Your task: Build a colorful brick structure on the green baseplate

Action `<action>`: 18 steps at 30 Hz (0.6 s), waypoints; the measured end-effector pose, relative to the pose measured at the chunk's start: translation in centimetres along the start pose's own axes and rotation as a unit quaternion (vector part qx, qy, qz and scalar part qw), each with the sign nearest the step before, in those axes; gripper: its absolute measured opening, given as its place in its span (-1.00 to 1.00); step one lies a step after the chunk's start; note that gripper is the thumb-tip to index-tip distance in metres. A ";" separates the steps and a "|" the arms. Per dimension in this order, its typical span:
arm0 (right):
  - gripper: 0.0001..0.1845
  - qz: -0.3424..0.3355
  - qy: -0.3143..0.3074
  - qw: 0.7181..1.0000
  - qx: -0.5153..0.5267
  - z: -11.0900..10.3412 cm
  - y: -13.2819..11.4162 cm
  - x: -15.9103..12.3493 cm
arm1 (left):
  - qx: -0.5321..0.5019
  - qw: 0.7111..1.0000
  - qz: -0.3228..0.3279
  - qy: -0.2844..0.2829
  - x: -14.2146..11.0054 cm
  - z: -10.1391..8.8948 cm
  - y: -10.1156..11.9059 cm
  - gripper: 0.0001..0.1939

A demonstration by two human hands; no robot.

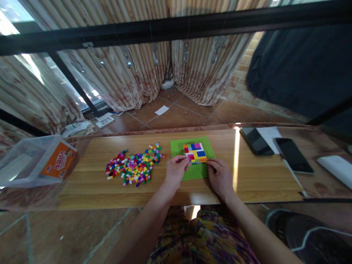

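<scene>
A block of colourful toy bricks stands on a green studded baseplate in the middle of the table. My left hand is at the block's near left corner, thumb and forefinger pinched together; whatever may be between them is too small to make out. At the near right corner is my right hand, its fingers curled and the tips close to the block's lower edge. Whether those fingertips grip a brick is hidden. Left of the plate lies a loose pile of small mixed-colour bricks.
The wooden tabletop carries everything. A clear plastic bin with an orange label stands at the left end. Two dark phones, a white sheet and a white object lie to the right. A dark rail crosses behind.
</scene>
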State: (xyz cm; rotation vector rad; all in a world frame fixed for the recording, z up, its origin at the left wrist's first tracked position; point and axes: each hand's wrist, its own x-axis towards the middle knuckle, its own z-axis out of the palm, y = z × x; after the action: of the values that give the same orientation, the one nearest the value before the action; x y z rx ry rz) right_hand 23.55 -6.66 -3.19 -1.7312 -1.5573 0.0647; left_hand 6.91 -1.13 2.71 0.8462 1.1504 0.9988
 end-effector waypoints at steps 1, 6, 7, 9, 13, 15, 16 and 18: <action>-0.74 0.001 -0.002 1.000 -0.001 0.0 0.0 0.0 | 0.003 1.000 0.004 0.000 0.0 0.1 -0.1 -0.90; -0.74 0.004 -0.007 1.000 -0.007 0.0 0.0 0.0 | 0.040 0.999 0.027 0.009 0.4 0.2 -0.4 -0.93; -0.74 0.004 -0.008 1.000 -0.006 0.0 0.0 0.0 | 0.050 0.998 0.033 0.012 0.5 0.1 -0.5 -0.93; -0.74 0.003 -0.010 1.000 -0.005 0.0 0.0 0.0 | 0.072 0.996 0.047 0.016 0.8 0.0 -0.7 -0.95; -0.73 0.004 -0.007 1.000 0.000 0.1 0.1 0.0 | 0.096 0.993 0.069 0.003 1.2 -0.3 -0.8 -0.96; -0.73 0.004 -0.004 1.000 0.003 0.1 0.1 0.0 | 0.091 0.994 0.064 -0.002 1.4 -0.4 -0.8 -0.96; -0.73 0.004 -0.003 1.000 0.003 0.1 0.1 0.0 | 0.086 0.995 0.058 -0.002 1.5 -0.4 -0.7 -0.96; -0.73 0.004 -0.004 1.000 0.003 0.1 0.1 0.0 | 0.075 0.996 0.043 -0.001 1.6 -0.5 -0.5 -0.93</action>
State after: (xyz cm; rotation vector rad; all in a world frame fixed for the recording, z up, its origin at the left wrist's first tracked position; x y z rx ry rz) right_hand 23.62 -6.65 -3.32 -1.7341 -1.5550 0.0803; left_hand 6.68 0.28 1.63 1.0219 1.2070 0.9904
